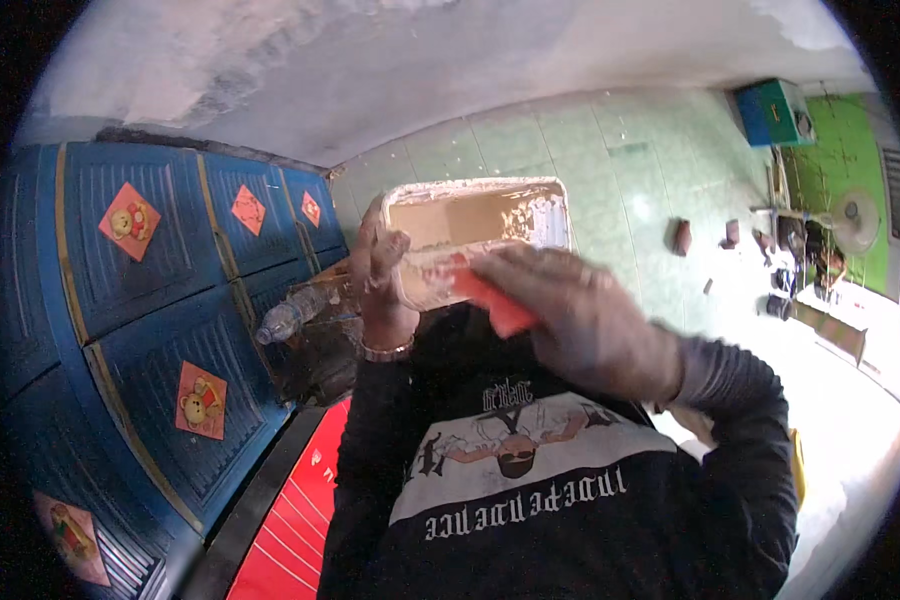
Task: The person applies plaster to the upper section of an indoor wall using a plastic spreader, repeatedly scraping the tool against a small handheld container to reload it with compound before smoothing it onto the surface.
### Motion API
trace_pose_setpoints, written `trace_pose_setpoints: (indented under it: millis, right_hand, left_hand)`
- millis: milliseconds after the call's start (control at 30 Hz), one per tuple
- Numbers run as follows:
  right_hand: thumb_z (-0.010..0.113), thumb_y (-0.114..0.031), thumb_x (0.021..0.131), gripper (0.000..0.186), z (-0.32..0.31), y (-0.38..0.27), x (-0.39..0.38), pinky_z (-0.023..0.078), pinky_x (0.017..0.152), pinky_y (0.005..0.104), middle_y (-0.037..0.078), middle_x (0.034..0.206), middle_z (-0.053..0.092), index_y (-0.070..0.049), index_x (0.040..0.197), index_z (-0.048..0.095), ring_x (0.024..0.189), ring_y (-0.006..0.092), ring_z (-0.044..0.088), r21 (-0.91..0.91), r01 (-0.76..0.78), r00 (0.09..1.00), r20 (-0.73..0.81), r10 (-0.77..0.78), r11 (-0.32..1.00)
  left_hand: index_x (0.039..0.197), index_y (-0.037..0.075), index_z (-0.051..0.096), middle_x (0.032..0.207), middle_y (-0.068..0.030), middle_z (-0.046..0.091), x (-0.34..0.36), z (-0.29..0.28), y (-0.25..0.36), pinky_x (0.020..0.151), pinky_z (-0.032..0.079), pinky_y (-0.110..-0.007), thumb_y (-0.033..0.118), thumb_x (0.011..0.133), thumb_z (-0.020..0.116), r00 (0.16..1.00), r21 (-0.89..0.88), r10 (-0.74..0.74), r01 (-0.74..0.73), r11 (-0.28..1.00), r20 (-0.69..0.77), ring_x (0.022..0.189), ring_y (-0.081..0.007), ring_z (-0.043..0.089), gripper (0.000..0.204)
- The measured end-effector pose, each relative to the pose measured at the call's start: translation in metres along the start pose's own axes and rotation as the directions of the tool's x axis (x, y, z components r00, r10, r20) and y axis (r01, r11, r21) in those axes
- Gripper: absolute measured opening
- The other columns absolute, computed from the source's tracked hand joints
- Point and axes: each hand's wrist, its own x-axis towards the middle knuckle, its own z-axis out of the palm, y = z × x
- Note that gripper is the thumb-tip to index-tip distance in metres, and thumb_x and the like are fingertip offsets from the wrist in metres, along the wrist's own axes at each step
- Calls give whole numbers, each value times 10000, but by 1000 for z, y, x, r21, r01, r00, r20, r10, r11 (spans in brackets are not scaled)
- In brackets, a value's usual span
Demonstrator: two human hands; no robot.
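Observation:
A rectangular tub [475, 188] is held up in front of my chest, its rim and walls smeared with pale paste. Inside it is a smooth cream-beige layer, with whitish clumps stuck along the right side. My left hand [384, 275] is closed around the tub's left side, the thumb over the edge. My right hand [605, 325], a little blurred, grips a flat red scraper [498, 305] against the tub's near edge. The scraper's far end is partly covered by my fingers and the tub, so its full shape cannot be made out.
Blue cabinet panels [160, 250] with orange diamond stickers stand at the left. Beside them a clear plastic bottle [288, 315] lies near dark clutter. A patchy grey-white wall [370, 70] rises ahead, above pale green tiles [625, 180]. A white fan [855, 222] stands far right.

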Motion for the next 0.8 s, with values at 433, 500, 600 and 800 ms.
trace_pose_setpoints:
  millis: [433,500,600,800]
  right_hand:
    - [799,-148,717,550,-24,-19,5,525,1001,470,200,1205,689,-36,1239,666,1113,343,683,-76,5,983,182,9,997]
    - [792,-123,706,523,-38,-12,11,540,958,462,170,1154,711,-72,1217,693,1060,347,700,-102,-39,984,167,56,994]
    - [716,-53,762,437,-44,4,30,543,902,450,192,1034,734,-82,1198,716,965,348,717,-58,-155,957,241,165,986]
    - [678,-118,812,307,-38,25,64,538,839,434,196,855,731,-96,1104,769,862,368,696,-238,-277,814,457,359,931]
  left_hand:
    - [1424,-71,487,1312,-171,573,-1,-6,5,1056,438,-393,308,694,728,875,226,443,-399,889,-195,1182,-258,563,858]
    - [1424,-71,487,1323,-176,562,6,-14,4,1071,426,-410,333,677,754,864,214,482,-449,868,-142,1203,-274,555,890]
    - [1428,-71,480,1343,-181,541,3,-5,16,1097,403,-436,361,648,794,846,218,529,-505,835,-65,1246,-299,534,945]
    - [1432,-72,463,1349,-162,502,-4,8,32,1103,392,-443,318,620,805,822,325,569,-531,783,-27,1270,-304,505,963]
